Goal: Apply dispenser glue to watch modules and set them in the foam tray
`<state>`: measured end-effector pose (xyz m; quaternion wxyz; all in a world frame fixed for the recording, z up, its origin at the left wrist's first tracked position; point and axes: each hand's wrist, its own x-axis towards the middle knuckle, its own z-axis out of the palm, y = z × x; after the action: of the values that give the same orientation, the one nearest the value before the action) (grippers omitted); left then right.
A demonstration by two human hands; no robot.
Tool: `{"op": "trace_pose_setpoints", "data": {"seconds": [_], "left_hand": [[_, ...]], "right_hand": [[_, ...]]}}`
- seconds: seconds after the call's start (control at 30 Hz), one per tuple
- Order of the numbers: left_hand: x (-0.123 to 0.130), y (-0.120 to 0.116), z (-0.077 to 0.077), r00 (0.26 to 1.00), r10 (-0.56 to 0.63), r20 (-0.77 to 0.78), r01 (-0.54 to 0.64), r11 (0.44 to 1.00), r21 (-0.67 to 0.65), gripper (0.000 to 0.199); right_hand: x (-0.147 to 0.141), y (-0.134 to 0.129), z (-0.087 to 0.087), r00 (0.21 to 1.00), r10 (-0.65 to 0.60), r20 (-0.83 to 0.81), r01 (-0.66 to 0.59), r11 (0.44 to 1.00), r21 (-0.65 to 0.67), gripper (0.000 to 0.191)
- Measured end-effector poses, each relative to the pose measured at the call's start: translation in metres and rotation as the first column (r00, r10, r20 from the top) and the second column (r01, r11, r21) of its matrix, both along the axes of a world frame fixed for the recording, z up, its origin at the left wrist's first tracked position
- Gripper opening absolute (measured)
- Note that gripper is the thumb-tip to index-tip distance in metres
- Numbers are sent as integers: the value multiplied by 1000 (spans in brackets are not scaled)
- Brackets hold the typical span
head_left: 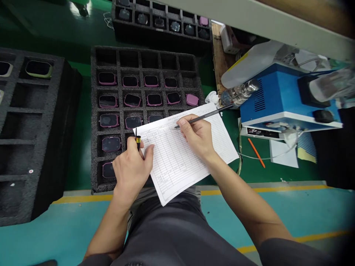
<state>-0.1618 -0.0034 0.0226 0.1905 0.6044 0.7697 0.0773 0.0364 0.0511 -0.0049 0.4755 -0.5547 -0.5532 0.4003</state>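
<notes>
From the wearer's head, the one view here, I see the right hand [195, 133] writing with a dark pen [206, 115], pinched between thumb and fingertips, its tip at the printed form [183, 162]. The left hand [132, 162] lies at the form's left edge, fingers curled round a small black-and-yellow tool [138, 139], thumb over the paper; how firmly it presses, I can't tell. The form slants across the near right part of the middle tray [138, 55], reaching past its right side.

I'd judge the step in hand to be filling in a row near the form's far end. Another entry would call for keeping the paper steady and setting the pen tip in the right box.

Counting: one form on top, one dark pen, one tool. Three foam trays show: the middle one, a left tray [55, 96] and a far tray [161, 35]. I make out thirteen dark-faced watches [108, 120] in the middle tray, plus one pink piece [192, 99]; the form may cover more. To the right sit one orange pen [256, 152] and one blue machine [280, 96].
</notes>
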Motion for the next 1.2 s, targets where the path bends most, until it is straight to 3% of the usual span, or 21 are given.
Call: {"op": "trace_pose_setpoints", "data": {"seconds": [0.47, 0.8, 1.07, 1.2], "left_hand": [[1, 1, 2, 998, -23, -50, 22, 999, -23, 29], [1, 1, 2, 999, -32, -39, 31, 999, -8, 28], [1, 1, 3, 999, -31, -29, 30, 999, -28, 30], [1, 1, 3, 999, -34, -20, 33, 999, -37, 31]], "right_hand": [[1, 1, -6, 998, 20, 63, -24, 998, 60, 35], [-5, 4, 11, 995, 83, 51, -86, 993, 75, 37], [-11, 4, -6, 998, 58, 29, -60, 995, 81, 38], [-10, 4, -4, 997, 63, 47, -67, 993, 92, 41]]}}
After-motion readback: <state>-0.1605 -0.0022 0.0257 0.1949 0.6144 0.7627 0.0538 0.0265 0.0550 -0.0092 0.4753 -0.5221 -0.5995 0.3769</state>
